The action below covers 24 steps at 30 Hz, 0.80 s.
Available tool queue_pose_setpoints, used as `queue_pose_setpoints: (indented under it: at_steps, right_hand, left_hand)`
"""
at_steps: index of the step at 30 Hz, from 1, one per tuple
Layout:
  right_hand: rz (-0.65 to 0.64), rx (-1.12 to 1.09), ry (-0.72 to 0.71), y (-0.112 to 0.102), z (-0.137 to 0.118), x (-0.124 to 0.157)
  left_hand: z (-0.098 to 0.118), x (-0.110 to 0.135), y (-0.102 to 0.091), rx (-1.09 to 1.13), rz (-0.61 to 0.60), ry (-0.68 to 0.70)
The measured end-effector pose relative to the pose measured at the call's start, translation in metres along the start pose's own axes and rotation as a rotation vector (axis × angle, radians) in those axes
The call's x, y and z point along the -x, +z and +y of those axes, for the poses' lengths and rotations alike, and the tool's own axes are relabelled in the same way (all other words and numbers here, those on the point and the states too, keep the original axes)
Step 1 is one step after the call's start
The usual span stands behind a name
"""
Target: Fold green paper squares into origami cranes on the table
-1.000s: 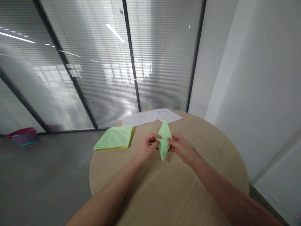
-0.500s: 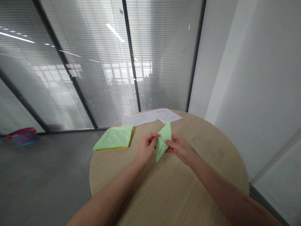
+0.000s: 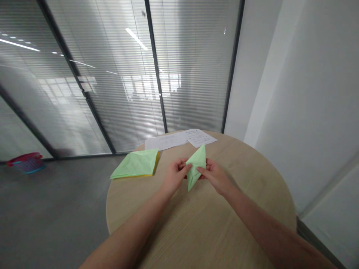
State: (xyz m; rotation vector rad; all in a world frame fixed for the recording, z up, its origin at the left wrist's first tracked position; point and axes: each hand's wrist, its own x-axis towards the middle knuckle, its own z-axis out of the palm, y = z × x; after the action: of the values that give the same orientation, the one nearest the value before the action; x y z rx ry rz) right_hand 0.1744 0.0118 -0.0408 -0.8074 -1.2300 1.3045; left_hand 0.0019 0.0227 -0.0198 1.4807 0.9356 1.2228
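Between my hands is a folded sheet of light green paper [image 3: 197,161], a slanted diamond shape with pointed top and bottom ends and a crease low on its face. My left hand [image 3: 177,174] pinches its left edge, thumb on the front. From the right, my right hand [image 3: 213,174] grips the other edge with its thumb pressed on the face; the other fingers are mostly behind the paper. Both hands are held over the round wooden table [image 3: 202,228].
A stack of green paper [image 3: 137,163] with a yellow sheet [image 3: 156,163] beneath it lies at the table's left. White printed sheets [image 3: 200,137] lie at the back edge. A red and blue basket [image 3: 27,163] stands on the floor at far left. Glass partition behind, white wall right.
My left thumb has come down onto the front of the green paper. The paper has turned slightly and its face looks flatter. My right hand keeps its grip.
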Motion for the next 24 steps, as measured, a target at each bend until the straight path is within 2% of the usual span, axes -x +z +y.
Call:
queue_pose_setpoints:
  at_steps: [4, 12, 19, 24]
  right_hand:
    - [0.014, 0.002, 0.013, -0.0033, 0.001, -0.0015]
    - [-0.054, -0.096, 0.092, -0.0059, 0.001, -0.0011]
    - [-0.002, 0.023, 0.069, -0.0052, 0.002, -0.0018]
    - [0.037, 0.005, 0.094, -0.0055, 0.001, -0.0015]
  left_hand:
    - [0.0029, -0.0004, -0.0006, 0.038, 0.017, -0.082]
    - [0.005, 0.0032, -0.0003, 0.039, 0.098, -0.041]
    - [0.0007, -0.0017, -0.0039, -0.031, 0.017, -0.055]
    - [-0.0015, -0.0019, -0.0052, -0.04, 0.038, -0.066]
